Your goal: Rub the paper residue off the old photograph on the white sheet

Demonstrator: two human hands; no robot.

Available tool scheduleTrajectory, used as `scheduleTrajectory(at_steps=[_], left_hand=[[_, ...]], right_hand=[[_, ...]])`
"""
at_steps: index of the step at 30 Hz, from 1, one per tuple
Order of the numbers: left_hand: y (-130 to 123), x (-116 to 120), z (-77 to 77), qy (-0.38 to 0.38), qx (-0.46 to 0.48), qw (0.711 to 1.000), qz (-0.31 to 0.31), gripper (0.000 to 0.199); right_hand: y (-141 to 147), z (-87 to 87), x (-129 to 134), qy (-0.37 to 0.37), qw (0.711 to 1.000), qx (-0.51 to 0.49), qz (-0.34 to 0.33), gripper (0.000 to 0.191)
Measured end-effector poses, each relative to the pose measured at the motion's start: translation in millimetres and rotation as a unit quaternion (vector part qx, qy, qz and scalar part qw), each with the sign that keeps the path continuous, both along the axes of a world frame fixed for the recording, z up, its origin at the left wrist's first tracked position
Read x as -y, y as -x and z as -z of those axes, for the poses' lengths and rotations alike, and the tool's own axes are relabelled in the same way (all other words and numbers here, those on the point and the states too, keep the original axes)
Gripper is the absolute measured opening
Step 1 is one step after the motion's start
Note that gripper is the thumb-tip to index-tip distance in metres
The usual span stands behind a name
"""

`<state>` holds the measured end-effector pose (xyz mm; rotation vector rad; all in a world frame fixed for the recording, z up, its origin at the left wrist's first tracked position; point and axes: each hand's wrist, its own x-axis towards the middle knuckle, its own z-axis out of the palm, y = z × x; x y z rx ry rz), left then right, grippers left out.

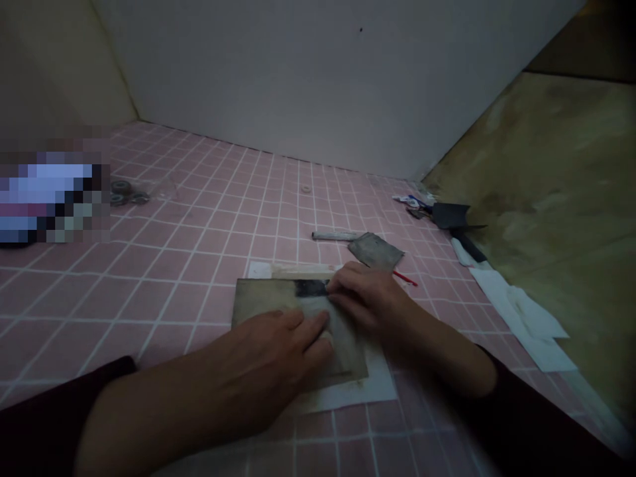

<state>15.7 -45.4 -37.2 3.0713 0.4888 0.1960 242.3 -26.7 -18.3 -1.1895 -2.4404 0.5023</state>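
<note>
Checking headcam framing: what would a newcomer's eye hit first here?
Probably the two bare hands near the lower centre: left hand on a greyish sheet, right hand at the black strip along its far edge. Next, the bright pixelated patch at far left, and the red stick just beyond the right hand.

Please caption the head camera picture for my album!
Bare left hand on a flat greyish rectangular sheet, bare right hand at its black strip.

Single head-worn view, looking forward and down over a pink checked covering (213, 225), close behind the hands (281, 348), pale wall (318, 86) beyond the covering.
</note>
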Motion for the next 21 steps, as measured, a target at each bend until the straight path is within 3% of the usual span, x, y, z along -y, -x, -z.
scheduleTrajectory(at_steps=[7,11,15,21], left_hand=[[-0.9,-1.2,1.1,0.023,0.009,1.0,0.0,0.023],[-1.1,-2.8,1.1,0.066,0.015,0.998,-0.005,0.021],[-0.8,-3.9,0.8,0.06,0.031,0.998,-0.009,0.023],[-1.1,-5.4,-0.8,0.069,0.019,0.997,0.001,0.025]], right_hand=[[-0.4,-4.1,-0.1,0.004,0.998,0.062,-0.004,0.014],[4.0,-3.5,0.1,0.002,0.999,0.045,0.002,0.011],[7.4,-3.2,0.9,0.006,0.999,0.041,-0.016,0.012],[0.2,-6.0,0.5,-0.005,0.998,0.067,0.011,0.016]])
